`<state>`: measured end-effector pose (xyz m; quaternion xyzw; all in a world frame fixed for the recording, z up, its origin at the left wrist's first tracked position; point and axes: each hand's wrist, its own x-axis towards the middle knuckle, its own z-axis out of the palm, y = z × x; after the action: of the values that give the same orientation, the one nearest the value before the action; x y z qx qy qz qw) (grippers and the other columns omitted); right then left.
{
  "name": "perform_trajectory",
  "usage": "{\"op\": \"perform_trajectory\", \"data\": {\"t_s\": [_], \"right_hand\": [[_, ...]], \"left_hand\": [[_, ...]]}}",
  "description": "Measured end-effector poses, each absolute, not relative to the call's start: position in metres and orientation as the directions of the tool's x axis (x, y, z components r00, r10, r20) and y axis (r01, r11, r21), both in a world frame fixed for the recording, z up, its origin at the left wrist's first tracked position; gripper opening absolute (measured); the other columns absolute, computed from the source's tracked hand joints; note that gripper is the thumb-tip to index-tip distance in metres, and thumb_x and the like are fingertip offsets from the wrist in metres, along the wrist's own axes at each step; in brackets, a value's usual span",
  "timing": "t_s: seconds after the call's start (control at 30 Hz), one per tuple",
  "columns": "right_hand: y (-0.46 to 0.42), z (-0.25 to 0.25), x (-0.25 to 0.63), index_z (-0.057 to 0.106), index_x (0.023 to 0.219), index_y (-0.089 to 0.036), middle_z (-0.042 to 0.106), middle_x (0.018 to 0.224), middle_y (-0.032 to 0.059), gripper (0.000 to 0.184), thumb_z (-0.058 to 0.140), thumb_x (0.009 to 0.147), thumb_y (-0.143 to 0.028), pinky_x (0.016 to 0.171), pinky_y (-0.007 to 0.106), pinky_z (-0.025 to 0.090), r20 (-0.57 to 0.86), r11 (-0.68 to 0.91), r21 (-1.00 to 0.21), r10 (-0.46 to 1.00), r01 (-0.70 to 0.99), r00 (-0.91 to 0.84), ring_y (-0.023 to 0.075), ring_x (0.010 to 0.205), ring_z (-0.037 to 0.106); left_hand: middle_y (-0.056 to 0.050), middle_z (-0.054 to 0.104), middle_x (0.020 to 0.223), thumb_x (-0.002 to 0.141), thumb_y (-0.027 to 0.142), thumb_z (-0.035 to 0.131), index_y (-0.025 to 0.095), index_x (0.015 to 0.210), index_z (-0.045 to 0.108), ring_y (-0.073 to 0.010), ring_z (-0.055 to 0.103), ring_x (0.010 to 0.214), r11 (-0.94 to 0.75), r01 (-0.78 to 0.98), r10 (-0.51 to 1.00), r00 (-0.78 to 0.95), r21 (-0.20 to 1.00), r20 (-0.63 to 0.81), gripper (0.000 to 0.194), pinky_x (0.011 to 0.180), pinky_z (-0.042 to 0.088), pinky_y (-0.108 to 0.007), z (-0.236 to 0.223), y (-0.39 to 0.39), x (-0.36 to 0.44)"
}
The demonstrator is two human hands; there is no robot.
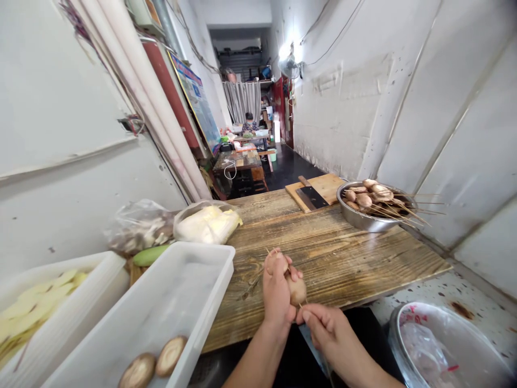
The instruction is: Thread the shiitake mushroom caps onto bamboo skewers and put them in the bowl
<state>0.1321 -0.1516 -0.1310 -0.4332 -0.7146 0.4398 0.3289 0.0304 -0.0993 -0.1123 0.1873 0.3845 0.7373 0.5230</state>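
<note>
My left hand is closed around brown-capped mushrooms threaded on a thin wooden skewer. The skewer's other tip pokes out past the fingers at the far side. Pinched at the near end, the skewer is between the thumb and fingers of my right hand. Both hands are over the front edge of the wooden table. Two loose mushrooms lie in the white plastic tray to the left. The fingers hide part of the mushrooms on the skewer.
At the right, a metal bowl holds skewered mushrooms, sticks jutting outward. A cleaver lies on a cutting board. Leftward are a tub of pale slices, plastic bags and a green vegetable. A lined bucket stands lower right.
</note>
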Motion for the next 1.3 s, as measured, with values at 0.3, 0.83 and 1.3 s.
{"op": "perform_trajectory", "data": {"t_s": [0.3,0.83,1.3], "right_hand": [[-0.154,-0.168,0.132,0.066,0.092,-0.008,0.063,0.055,0.0073,0.039,0.027,0.092,-0.008,0.044,0.024,0.037,0.759,0.641,-0.09,0.539,0.762,-0.364,0.014,0.041,0.052],[-0.151,-0.149,0.129,0.057,0.076,-0.017,0.048,0.053,-0.0038,0.03,0.042,0.092,-0.038,0.041,0.019,0.039,0.155,0.202,-0.97,0.944,0.139,-0.291,0.0081,0.039,0.042],[-0.155,-0.151,0.122,0.053,0.071,-0.018,0.037,0.049,-0.0069,0.037,0.043,0.091,-0.047,0.039,0.018,0.031,0.091,0.12,-0.989,0.953,0.086,-0.289,0.0067,0.04,0.032]], "left_hand": [[0.005,0.051,0.073,0.081,0.031,0.058,0.021,0.101,0.049,-0.0039,0.041,0.044,-0.211,-0.631,0.902,-0.42,0.746,-0.1,0.024,0.053,0.043,-0.024,-0.118,-0.096,0.032],[0.003,0.053,0.08,0.083,0.03,0.056,0.022,0.101,0.052,-0.0029,0.041,0.047,-0.229,-0.723,0.959,-0.281,0.652,0.026,0.02,0.062,0.046,-0.027,-0.11,-0.099,0.03],[0.002,0.058,0.077,0.081,0.036,0.056,0.02,0.1,0.054,-0.0079,0.053,0.053,-0.22,-0.645,0.93,-0.364,0.732,-0.041,0.025,0.062,0.046,-0.026,-0.118,-0.097,0.024]]}}
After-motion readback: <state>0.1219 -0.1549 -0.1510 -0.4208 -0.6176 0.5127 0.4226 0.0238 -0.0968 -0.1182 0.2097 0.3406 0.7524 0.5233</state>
